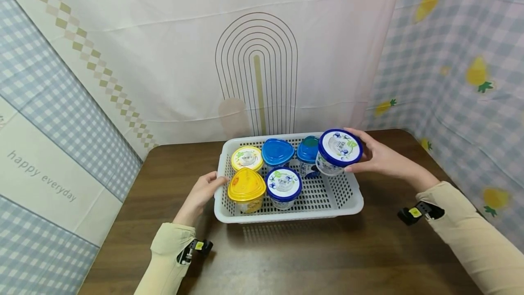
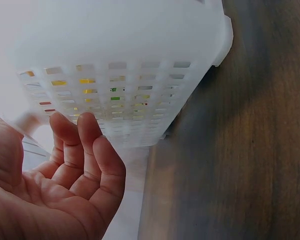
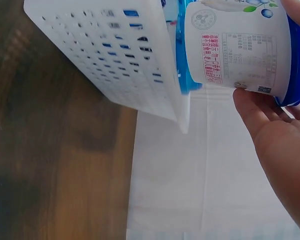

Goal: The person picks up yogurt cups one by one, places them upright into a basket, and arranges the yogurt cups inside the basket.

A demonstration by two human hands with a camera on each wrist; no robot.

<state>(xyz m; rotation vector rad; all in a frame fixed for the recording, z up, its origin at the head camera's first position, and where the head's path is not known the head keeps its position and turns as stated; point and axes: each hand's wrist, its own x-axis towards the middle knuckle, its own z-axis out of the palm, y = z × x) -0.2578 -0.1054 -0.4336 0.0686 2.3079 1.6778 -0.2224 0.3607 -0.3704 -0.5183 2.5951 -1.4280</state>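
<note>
My right hand grips a round white tub with a dark blue lid and blueberry print, tilted above the right part of a white plastic basket. In the right wrist view, small print shows on the tub's side, and my fingers hold it near the lid. My left hand holds the basket's left rim, thumb over the edge. From the left wrist view, my curled fingers lie against the basket's slotted outer wall.
Inside the basket stand a round yellow-lidded tub, a yellow tub with a domed lid, a blue-lidded tub, a smaller blue-lidded cup and another blueberry tub. Beneath is a dark wooden table; a printed curtain hangs behind.
</note>
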